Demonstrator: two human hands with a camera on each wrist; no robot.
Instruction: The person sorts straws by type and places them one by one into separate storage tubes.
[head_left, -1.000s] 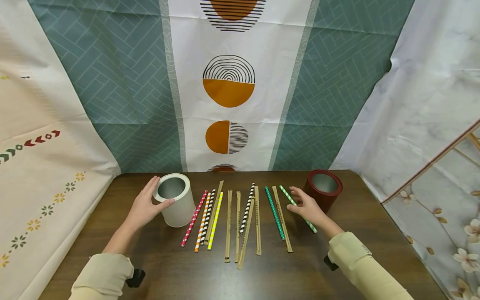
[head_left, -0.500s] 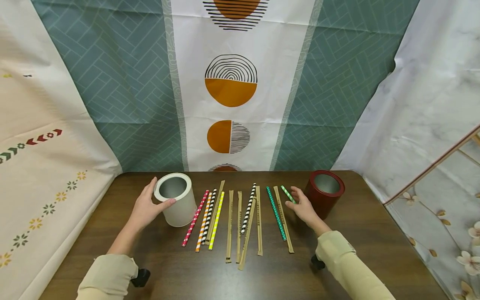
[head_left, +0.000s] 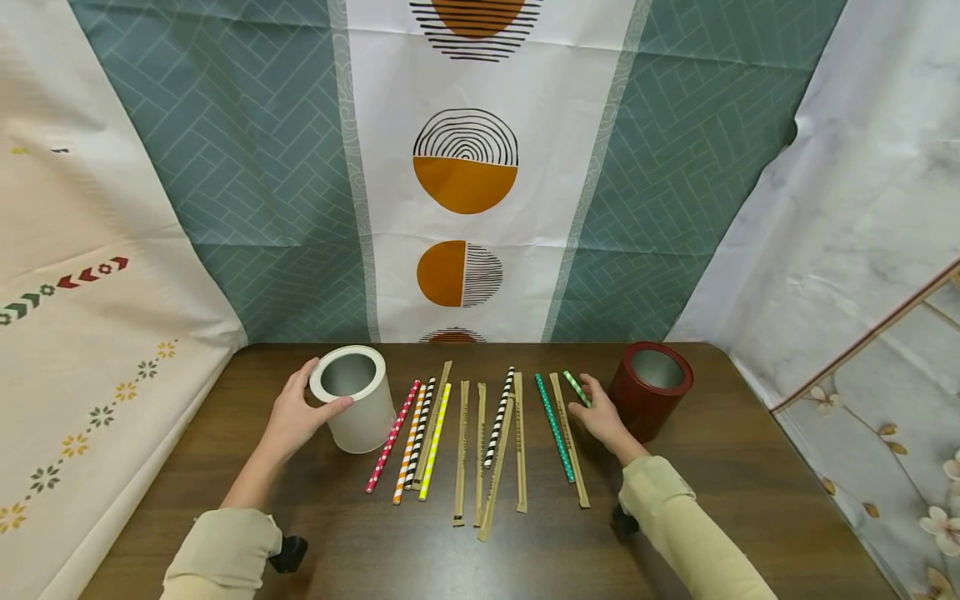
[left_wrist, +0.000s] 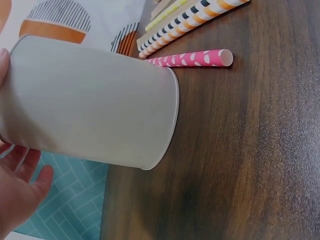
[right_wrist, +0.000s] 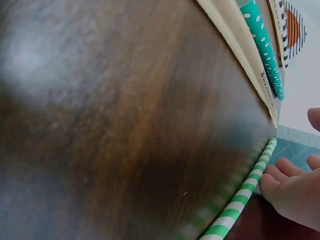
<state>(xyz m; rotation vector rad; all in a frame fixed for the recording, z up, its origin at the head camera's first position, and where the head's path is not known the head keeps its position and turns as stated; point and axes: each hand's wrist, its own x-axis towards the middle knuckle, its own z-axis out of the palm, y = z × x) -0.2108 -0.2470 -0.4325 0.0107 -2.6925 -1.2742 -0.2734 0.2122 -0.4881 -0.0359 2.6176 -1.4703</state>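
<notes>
In the head view my left hand (head_left: 294,417) holds the upper side of a white can (head_left: 362,425), thumb near the front rim. The left wrist view shows the white can (left_wrist: 95,100) between thumb and fingers, its base on the table. My right hand (head_left: 602,414) hovers over a green-and-white striped straw (head_left: 573,385), hiding the straw's lower part. In the right wrist view the fingers (right_wrist: 287,182) of that hand are loosely bent beside the straw (right_wrist: 240,199), with a gap to the thumb. Just right of the hand stands a dark red can (head_left: 648,404).
Pink dotted (head_left: 393,436), orange striped (head_left: 408,446), black striped and yellow straws (head_left: 435,442) lie beside the white can. Several paper-wrapped straws (head_left: 461,454) and another black striped straw (head_left: 498,417) lie mid-table. A teal dotted straw (head_left: 555,429) and a wrapped straw (head_left: 570,442) lie further right.
My right hand and forearm have shifted left, over the green striped straw, covering its lower part. The left hand stays at the white can. The view has drifted slightly.
</notes>
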